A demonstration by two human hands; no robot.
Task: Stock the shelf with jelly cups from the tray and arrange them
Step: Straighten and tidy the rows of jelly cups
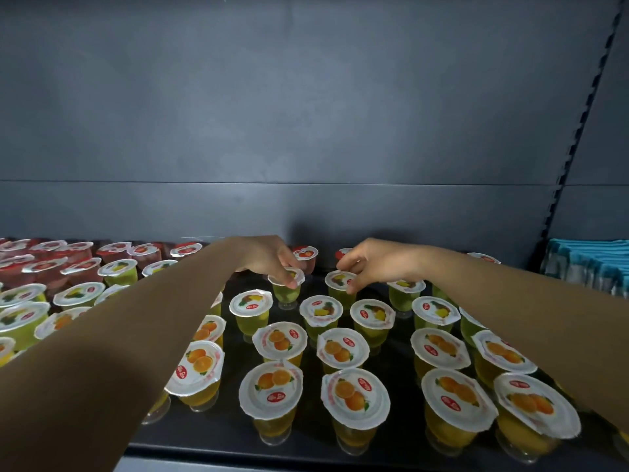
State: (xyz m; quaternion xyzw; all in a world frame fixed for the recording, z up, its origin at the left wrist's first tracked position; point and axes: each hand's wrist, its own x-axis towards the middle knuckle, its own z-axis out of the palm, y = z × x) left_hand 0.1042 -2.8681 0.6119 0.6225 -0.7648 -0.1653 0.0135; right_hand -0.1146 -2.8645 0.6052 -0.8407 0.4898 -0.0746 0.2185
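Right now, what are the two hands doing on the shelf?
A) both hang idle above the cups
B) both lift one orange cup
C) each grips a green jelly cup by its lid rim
C: the left hand and right hand each pinch the lid rim of a separate green jelly cup.

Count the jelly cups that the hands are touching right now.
2: one pineapple cup pinched by the left hand, and another pineapple cup beside it pinched by the right hand.

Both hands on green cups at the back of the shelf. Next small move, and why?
Probably let go of both cups. The left hand and right hand each pinch the lid rim of a green jelly cup; both stand upright on the shelf, roughly level with their row.
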